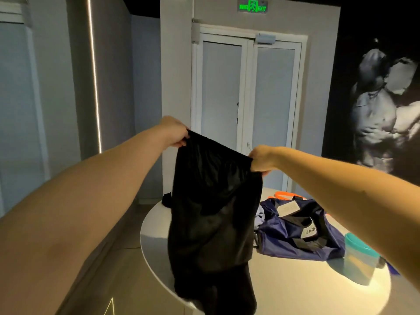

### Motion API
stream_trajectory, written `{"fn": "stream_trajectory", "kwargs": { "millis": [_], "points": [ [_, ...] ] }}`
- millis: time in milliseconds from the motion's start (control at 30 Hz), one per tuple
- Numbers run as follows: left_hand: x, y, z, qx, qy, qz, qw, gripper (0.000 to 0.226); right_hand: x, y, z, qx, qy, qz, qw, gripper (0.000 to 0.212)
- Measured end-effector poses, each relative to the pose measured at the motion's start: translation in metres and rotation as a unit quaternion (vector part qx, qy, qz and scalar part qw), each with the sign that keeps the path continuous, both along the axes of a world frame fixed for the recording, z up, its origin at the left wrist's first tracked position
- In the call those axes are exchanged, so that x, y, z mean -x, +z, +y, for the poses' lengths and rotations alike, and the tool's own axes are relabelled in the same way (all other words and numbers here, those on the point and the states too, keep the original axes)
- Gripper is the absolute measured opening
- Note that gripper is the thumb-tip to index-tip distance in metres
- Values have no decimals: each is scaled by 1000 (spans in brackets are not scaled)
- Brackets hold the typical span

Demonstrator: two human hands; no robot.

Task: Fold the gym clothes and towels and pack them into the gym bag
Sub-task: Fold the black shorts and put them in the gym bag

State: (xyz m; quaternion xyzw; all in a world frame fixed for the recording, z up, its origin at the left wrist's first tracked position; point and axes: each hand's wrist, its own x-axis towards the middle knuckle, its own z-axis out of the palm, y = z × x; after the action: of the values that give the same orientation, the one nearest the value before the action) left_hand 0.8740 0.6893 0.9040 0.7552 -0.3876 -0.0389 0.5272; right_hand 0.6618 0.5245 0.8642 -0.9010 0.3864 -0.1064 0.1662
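A black garment hangs in the air to the left of the navy gym bag, stretched by its top edge between both hands. The light is dim, so it may be shorts or trousers. The left hand holds the corner farther from the bag and a little higher, its fingers curled down over the hem and pinching the cloth. The right hand grips the corner nearer the bag in the same way, fingers closed around a bunch of fabric. The garment drops straight down from that edge, and its lower end reaches past the near rim of the round white table that carries the bag. The bag lies slumped on its side with its black handles on top and a white label facing the camera. A pale bluish cloth lies bunched at the bag's left end, just beside the hanging garment. Behind the bag, an orange strap rests on the table. In front of the bag and to its right stands a clear container with a teal lid — partly hidden by the right forearm.
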Motion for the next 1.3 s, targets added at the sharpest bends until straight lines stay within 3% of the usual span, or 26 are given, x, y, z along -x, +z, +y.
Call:
{"fn": "stream_trajectory", "kwargs": {
  "millis": [200,333,433,467,567,667,800,900,1000,1100,1167,1300],
  "points": [
    [-29,10,18,-10,82,0,997,12,29,-2,-17,-161,-79,-44,983,30],
    [-37,16,40,-93,129,-121,980,11,27,36,-20,-202,-92,-170,960,25],
    [-32,18,62,-139,213,-208,945,13,20,53,-16,-185,-67,-198,960,23],
    [-30,17,61,-133,208,-193,950,20,16,55,-13,-165,-50,-184,968,22],
    [-15,9,48,-64,92,21,993,18,3,52,-2,-115,6,-160,980,23],
    [-9,-2,32,-18,24,135,990,14,-6,45,7,-184,73,-127,972,25],
    [-17,-10,20,-38,-19,213,976,24,-7,36,14,-283,122,-53,950,39],
    [-17,-4,17,-47,-43,224,973,16,-10,33,11,-276,83,-103,952,46],
    [-13,2,21,-110,-79,159,978,17,-16,33,4,-178,-20,-199,963,28],
    [-18,8,34,-171,-31,6,985,29,-10,40,-1,-122,-109,-249,955,22],
    [-27,13,45,-206,20,-84,975,29,-2,46,-4,-122,-134,-241,953,23],
    [-30,20,57,-252,91,-145,952,12,5,53,-5,-146,-136,-245,949,26]
  ]
}}
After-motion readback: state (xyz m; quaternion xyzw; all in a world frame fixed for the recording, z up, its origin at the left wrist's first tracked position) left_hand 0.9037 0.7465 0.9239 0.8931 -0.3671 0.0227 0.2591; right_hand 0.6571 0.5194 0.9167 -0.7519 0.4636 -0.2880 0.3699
